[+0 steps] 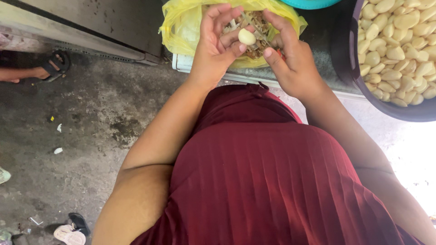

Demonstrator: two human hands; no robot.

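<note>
My left hand (217, 43) pinches a pale peeled garlic clove (246, 36) between thumb and fingers above a yellow plastic bag (181, 25) filled with brown papery skins. My right hand (290, 52) is curled beside it, gripping a small knife (254, 28) whose thin blade lies against the clove; a bit of red handle shows at the palm. Both hands hover over the bag's open mouth.
A dark round basin (345, 59) heaped with several peeled garlic cloves stands at the right. A teal rim (311, 3) shows at the top. Another person's sandalled foot (50, 68) rests on the stained concrete floor at left. More sandals (72, 229) lie at bottom left.
</note>
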